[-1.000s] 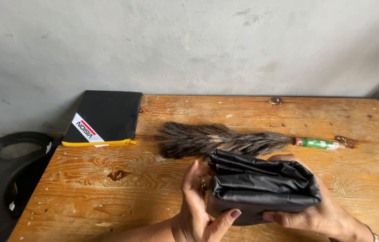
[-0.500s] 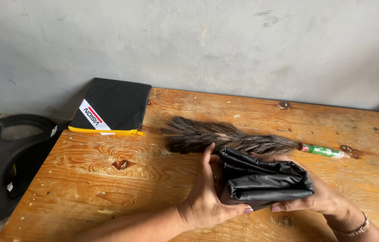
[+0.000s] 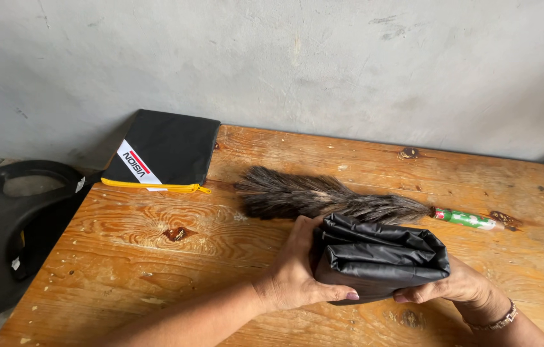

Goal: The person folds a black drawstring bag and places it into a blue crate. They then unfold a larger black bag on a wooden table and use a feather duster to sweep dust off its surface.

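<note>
At the far left, off the bench edge, sits a black disc (image 3: 2,231) with cut-out openings, partly out of frame. Just right of it, at the back left corner of the wooden bench (image 3: 137,257), lies a flat black pouch (image 3: 166,154) with a yellow zip along its near edge and a white label on one corner; its far edge leans on the grey wall (image 3: 285,58).

Toward the middle of the bench lies a duster (image 3: 330,198) with dark brown-grey feathers, its bushy end pointing left and its green handle (image 3: 465,219) pointing right, roughly parallel to the wall. The handle's tip rests near a dark knot in the wood.

Just in front of the duster, both hands grip a folded black bag (image 3: 378,260), a thick bundle of shiny plastic with soft creases along its top. The left hand (image 3: 301,270) is closed on the bundle's left end, palm pressed flat to the side and thumb curled under the near edge. The right hand (image 3: 455,286) is closed on the right end from below and behind, fingertips showing under the near bottom edge; a thin bracelet (image 3: 494,320) circles that wrist. The bag's back edge sits just beside the duster's feathers, perhaps touching them. Whether the bundle rests on the bench or is held slightly above it I cannot tell.
</note>
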